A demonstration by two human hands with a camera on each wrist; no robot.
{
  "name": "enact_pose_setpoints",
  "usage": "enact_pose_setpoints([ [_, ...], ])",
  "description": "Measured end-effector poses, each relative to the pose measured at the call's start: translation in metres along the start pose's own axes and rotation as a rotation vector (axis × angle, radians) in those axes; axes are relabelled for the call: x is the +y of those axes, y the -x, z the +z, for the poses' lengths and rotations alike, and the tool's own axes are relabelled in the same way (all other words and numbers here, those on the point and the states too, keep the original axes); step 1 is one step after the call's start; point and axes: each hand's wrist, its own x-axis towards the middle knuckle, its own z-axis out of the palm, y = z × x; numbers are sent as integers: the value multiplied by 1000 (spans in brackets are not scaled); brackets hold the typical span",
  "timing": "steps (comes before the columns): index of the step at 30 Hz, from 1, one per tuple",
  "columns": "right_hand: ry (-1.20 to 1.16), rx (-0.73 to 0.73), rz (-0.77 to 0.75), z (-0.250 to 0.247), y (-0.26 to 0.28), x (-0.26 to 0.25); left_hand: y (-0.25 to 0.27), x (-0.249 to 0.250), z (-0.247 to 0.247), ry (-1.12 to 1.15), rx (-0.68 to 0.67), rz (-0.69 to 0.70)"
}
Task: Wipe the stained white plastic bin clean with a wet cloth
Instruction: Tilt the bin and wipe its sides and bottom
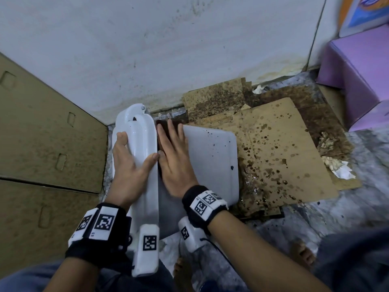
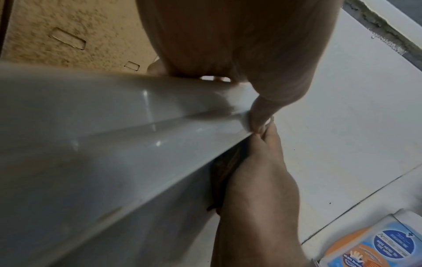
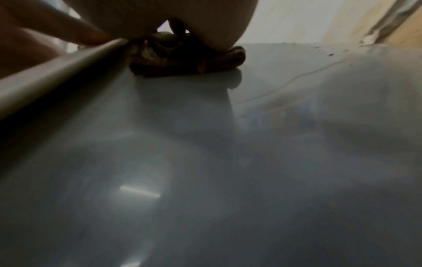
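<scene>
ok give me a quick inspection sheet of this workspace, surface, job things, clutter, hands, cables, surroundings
surface: grey mottled floor, wet and dirty beside the bin
job's things: white plastic bin on its side, dark spots on its flat face; dark brown cloth under the right hand, against the rim
clutter: stained cardboard; crumpled paper
hands: left hand grips the bin's rim; right hand presses flat on the cloth
cables: thin black lead from the right wrist camera
surroundings: speckled white wall; brown cartons; purple box
</scene>
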Motion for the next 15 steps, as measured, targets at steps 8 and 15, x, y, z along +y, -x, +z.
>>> enact_pose_setpoints([
  [8,130,66,136,-11,17,62,-6,-15,-11,43,-40,-13],
  [15,52,175,515,-30,19,120,-12,-23,-9,46,-52,10],
])
